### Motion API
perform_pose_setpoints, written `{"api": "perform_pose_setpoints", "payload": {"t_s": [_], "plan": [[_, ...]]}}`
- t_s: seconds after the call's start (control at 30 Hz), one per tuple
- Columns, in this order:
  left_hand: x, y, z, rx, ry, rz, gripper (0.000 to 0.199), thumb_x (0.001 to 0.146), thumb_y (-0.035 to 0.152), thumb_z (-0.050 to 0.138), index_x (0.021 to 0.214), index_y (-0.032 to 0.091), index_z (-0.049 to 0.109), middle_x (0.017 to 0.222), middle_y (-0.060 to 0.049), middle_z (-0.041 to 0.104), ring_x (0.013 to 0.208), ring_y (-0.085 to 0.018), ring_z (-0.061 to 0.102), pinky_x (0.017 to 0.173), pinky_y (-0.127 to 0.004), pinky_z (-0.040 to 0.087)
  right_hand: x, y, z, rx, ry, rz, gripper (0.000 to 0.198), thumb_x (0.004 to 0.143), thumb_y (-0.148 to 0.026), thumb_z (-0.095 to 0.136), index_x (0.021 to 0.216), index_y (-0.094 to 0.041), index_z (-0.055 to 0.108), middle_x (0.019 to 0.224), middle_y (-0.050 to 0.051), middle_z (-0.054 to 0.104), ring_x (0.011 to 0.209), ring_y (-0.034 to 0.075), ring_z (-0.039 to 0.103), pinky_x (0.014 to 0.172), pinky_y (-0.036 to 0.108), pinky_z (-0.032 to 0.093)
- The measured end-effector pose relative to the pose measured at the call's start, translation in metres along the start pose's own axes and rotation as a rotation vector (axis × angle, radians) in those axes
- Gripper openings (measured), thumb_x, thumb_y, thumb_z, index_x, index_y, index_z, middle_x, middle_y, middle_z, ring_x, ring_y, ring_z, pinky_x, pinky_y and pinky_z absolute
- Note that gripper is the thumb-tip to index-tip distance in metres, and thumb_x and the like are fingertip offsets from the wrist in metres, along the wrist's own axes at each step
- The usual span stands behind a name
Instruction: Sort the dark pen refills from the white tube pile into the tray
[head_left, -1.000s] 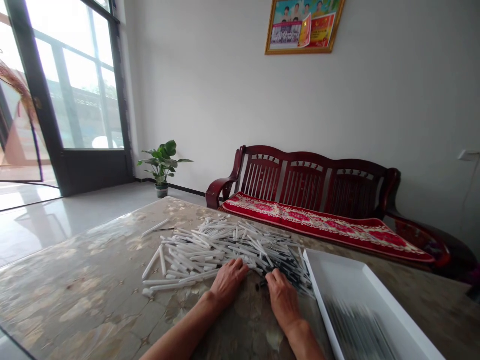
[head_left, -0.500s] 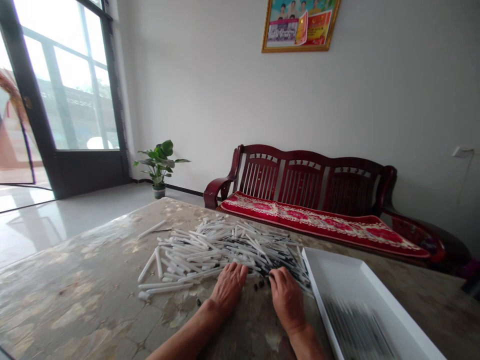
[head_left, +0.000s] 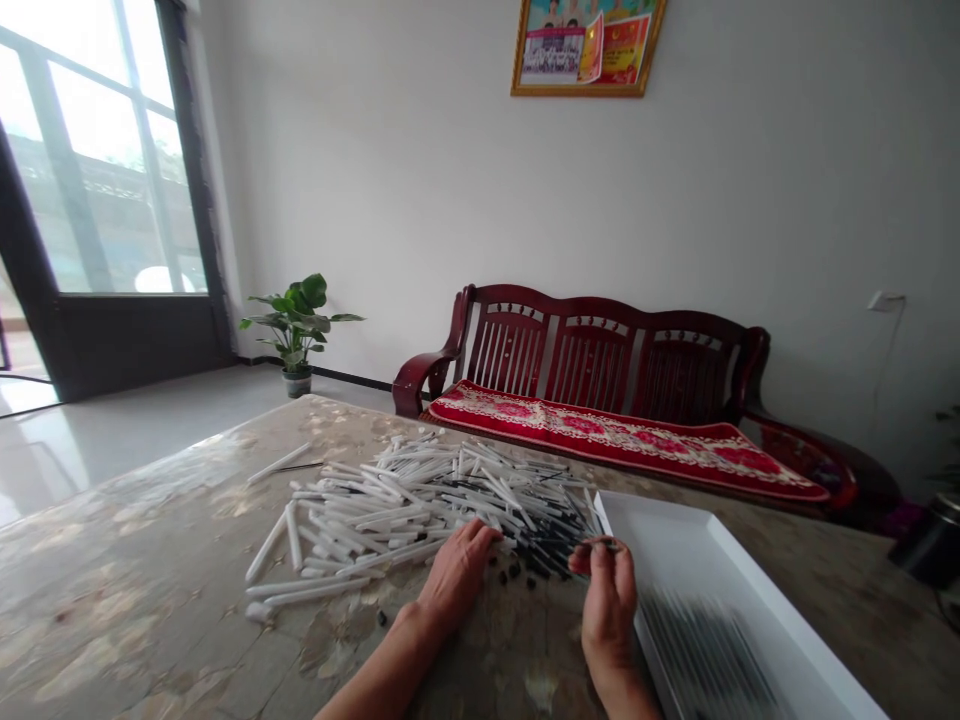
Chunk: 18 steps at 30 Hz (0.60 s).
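Note:
A pile of slim white pen-like tubes [head_left: 375, 505] lies on the table, with dark thin pieces [head_left: 551, 540] mixed into its right side. At the pile's near edge rests my left hand [head_left: 459, 568], back up, fingers pressed together and fingertips curled out of sight. My right hand [head_left: 609, 605] is closed in a pinch between the pile and the white box, thumb and fingers meeting on something dark and small that I cannot make out. Several small black caps or plugs [head_left: 514, 571] are scattered between my hands.
A shallow white box [head_left: 780, 590] at the right holds a row of slim grey sticks [head_left: 705, 650]. One white tube [head_left: 279, 463] lies apart on the left of the patterned table [head_left: 150, 600]. Behind stands a red wooden bench [head_left: 592, 350]; a potted plant [head_left: 300, 315] is at left.
My right hand has lifted away from the small black pieces and moved right, toward the white box, fingers pinched. My left hand stays by the pile. The view has turned slightly right.

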<state>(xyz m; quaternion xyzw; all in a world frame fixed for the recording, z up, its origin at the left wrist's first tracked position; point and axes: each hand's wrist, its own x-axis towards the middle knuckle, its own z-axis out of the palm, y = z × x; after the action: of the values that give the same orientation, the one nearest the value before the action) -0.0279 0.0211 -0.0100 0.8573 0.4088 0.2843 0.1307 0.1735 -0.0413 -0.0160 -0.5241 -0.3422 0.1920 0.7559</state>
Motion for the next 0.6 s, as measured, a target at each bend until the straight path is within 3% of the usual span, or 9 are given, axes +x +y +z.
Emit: {"api": "perform_pose_setpoints", "payload": {"t_s": [0.43, 0.6], "plan": [[0.006, 0.001, -0.004, -0.148, 0.018, -0.046, 0.021, 0.091, 0.020, 0.048, 0.099, 0.024, 0.067, 0.098, -0.005, 0.068, 0.090, -0.021, 0.066, 0.082, -0.030, 0.049, -0.004, 0.004, 0.008, 0.005, -0.050, 0.076, 0.037, 0.080, -0.059, 0.059, 0.085, -0.023, 0.054, 0.067, -0.002, 0.064, 0.061, 0.017, 0.062, 0.061, 0.030, 0.050], [0.006, 0.002, -0.001, -0.190, 0.025, -0.006, 0.020, 0.092, 0.022, 0.049, 0.098, 0.024, 0.068, 0.097, -0.006, 0.069, 0.090, -0.021, 0.066, 0.081, -0.030, 0.049, -0.008, 0.002, 0.011, 0.033, -0.097, 0.125, 0.038, 0.079, -0.061, 0.060, 0.086, -0.024, 0.056, 0.070, -0.001, 0.066, 0.062, 0.019, 0.063, 0.062, 0.031, 0.052]]}}
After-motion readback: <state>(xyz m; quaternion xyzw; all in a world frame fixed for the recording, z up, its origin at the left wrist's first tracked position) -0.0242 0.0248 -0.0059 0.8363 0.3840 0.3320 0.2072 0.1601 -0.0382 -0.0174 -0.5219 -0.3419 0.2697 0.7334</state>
